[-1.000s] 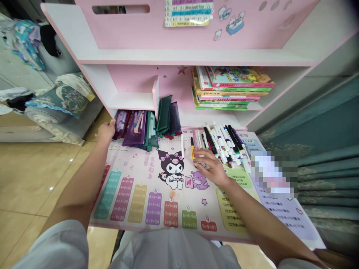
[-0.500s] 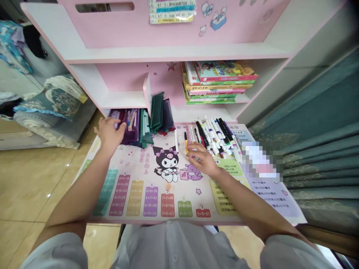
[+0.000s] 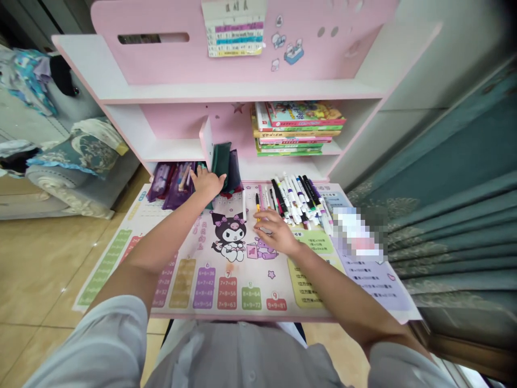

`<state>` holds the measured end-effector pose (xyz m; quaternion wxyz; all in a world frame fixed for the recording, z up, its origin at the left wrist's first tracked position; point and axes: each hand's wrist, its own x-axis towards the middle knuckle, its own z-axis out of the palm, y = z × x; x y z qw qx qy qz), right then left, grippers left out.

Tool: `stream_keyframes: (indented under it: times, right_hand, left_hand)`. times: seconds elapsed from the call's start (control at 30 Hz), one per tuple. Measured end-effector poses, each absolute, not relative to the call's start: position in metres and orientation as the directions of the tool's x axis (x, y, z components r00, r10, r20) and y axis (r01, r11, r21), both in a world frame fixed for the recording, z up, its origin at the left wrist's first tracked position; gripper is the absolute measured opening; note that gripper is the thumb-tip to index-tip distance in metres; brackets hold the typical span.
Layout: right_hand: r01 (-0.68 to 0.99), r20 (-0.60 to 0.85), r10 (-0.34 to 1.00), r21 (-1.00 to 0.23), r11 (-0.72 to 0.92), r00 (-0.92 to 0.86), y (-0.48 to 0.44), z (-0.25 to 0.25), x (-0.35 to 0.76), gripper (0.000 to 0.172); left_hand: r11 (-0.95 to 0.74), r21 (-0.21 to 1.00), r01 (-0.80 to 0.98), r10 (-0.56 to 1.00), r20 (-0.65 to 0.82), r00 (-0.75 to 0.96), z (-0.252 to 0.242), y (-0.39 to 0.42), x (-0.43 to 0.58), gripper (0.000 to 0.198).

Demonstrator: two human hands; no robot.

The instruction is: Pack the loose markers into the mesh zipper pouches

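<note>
Head: broad mat (image 3: 251, 272) separates right hand (image 3: 275, 233) from front edge (image 3: 246, 318).

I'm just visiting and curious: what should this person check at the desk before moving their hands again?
1. Left hand at the mesh pouches: ok, over them, fingers spread.
2. Left hand gripping a pouch: cannot tell, contact is hidden.
3. Right hand gripping the yellow-and-black pen: cannot tell, though the fingers are at its near end.
4. Loose pens all together: not ok, a white pen lies apart from the marker pile.
5. Book stack clear of both hands: ok, it's behind the marker pile.
</note>
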<state>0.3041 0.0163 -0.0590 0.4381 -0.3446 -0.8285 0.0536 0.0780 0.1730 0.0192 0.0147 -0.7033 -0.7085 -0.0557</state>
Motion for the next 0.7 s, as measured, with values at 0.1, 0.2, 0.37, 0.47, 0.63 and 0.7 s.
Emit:
stream_keyframes:
  times: [0.1, 0.2, 0.37, 0.47, 0.63, 0.7]
  right_hand:
    - [0.510, 0.701, 0.606, -0.389, 0.767, -0.376, 0.017, -0.058, 0.305, 0.009]
    - [0.508, 0.690, 0.617, -0.402, 0.762, -0.378, 0.017, -0.058, 0.305, 0.010]
    - [0.503, 0.678, 0.628, -0.416, 0.757, -0.383, 0.017, -0.060, 0.305, 0.012]
    - [0.504, 0.700, 0.607, -0.395, 0.768, -0.376, 0.018, -0.060, 0.305, 0.012]
    - [0.497, 0.732, 0.569, -0.359, 0.790, -0.375, 0.018, -0.059, 0.303, 0.010]
    - [0.496, 0.723, 0.577, -0.367, 0.787, -0.380, 0.018, -0.060, 0.303, 0.010]
  left_hand:
    - [0.036, 0.039, 0.999, 0.996, 0.082, -0.039, 0.016, 0.176, 0.084, 0.079]
    - [0.068, 0.051, 0.996, 0.996, 0.055, -0.071, 0.016, 0.180, 0.086, 0.084]
    - [0.126, 0.075, 0.989, 0.989, 0.067, -0.131, 0.017, 0.184, 0.085, 0.087]
    - [0.129, 0.100, 0.987, 0.982, 0.126, -0.141, 0.016, 0.184, 0.083, 0.081]
    - [0.128, 0.119, 0.985, 0.970, 0.193, -0.150, 0.014, 0.181, 0.079, 0.067]
    - [0.141, 0.108, 0.984, 0.972, 0.171, -0.158, 0.012, 0.181, 0.078, 0.070]
